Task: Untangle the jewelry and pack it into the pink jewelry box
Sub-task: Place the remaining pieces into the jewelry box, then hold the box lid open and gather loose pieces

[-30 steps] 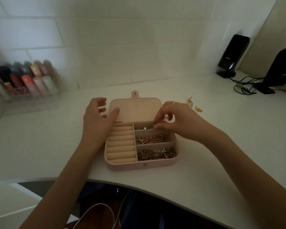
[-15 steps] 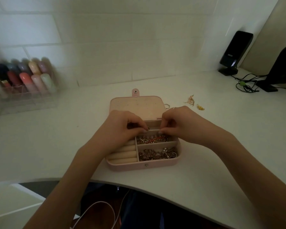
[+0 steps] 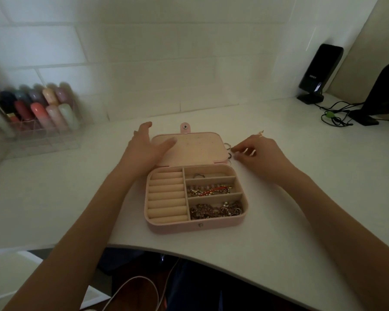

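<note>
The pink jewelry box (image 3: 195, 225) lies open near the desk (image 3: 279, 221) edge, bare desk at three o'clock. Left hand (image 3: 144, 149) rests flat, fingers loose, on its lid (image 3: 198, 147). Right hand (image 3: 258, 153) reaches for rings (image 3: 228, 151), perhaps not yet gripping.

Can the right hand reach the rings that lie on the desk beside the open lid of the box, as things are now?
Probably yes. The right hand is beside the rings, its fingertips almost at them, and nothing lies between. The lid is on their other side, under the left hand, so it does not block.
</note>
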